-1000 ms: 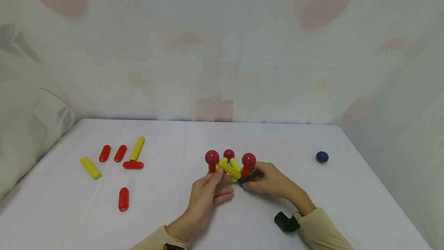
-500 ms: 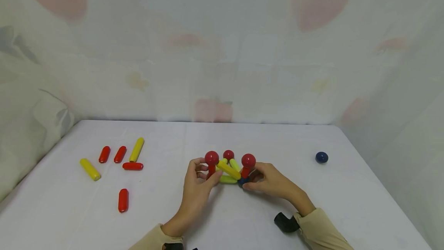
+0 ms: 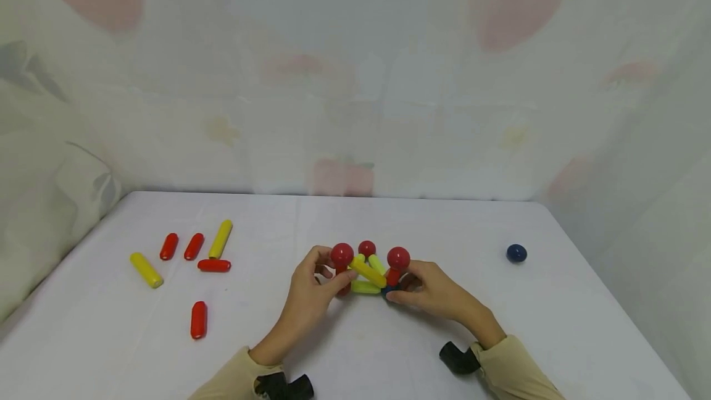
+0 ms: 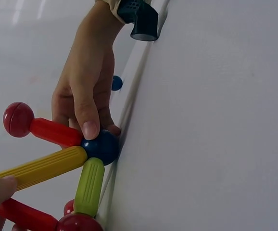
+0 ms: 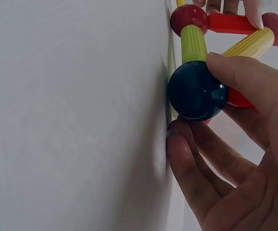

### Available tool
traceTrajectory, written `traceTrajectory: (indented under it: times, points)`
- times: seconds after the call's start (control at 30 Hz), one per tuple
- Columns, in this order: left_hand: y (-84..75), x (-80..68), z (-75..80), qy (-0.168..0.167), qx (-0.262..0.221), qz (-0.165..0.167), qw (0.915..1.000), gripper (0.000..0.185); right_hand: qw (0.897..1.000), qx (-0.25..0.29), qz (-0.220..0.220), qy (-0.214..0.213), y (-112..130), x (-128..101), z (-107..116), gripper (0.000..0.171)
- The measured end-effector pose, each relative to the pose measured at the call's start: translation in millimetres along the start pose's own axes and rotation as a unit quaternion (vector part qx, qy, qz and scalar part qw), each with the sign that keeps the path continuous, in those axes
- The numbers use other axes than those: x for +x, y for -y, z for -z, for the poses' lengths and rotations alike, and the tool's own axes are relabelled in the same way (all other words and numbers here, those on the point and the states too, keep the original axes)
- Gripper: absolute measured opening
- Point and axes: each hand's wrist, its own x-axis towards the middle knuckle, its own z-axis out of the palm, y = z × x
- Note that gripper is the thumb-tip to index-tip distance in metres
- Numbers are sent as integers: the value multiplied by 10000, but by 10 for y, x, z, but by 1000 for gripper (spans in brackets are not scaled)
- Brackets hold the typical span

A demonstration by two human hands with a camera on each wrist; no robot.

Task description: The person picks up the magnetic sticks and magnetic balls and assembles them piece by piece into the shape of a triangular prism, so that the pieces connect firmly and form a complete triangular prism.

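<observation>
Both hands hold a small toy frame of magnetic rods and balls on the white table. My left hand is at its left side, thumb on the end of the slanting yellow magnetic rod by the upper left red ball, fingers partly hidden behind. A red rod runs down from there to a lower red ball. My right hand pinches the dark blue ball at the right base corner. From that ball a short red rod rises to another red ball, and a lime-green rod runs along the base.
At left lie several loose red rods and two yellow rods. Another dark blue ball sits far right. The white table ends at a patterned cloth backdrop. Dark wrist devices stick out by both sleeves.
My left hand has shifted from the front of the frame to its left side, its fingers now behind the left upright rod. My right hand stays on the blue ball.
</observation>
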Motion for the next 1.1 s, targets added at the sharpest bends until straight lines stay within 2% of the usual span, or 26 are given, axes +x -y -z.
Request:
traceTrajectory:
  times: [0.2,0.43,0.7,0.87,1.1]
  points:
    - [-36,54,102,449,188,13,9988,34,10000,13,-25,-49,12,1,-6,22]
    - [-101,137,278,1125,944,-3,9892,39,9997,53,-220,-78,25,-14,-6,23]
    - [-136,164,501,1381,1560,-177,9779,38,9990,187,-395,-117,1,3,-11,23]
    - [-116,119,644,1441,1840,-111,9723,39,9986,240,-440,-139,-6,9,-1,22]
    - [-91,53,948,1387,2195,-43,9657,40,9984,303,-445,-170,-6,16,-7,22]
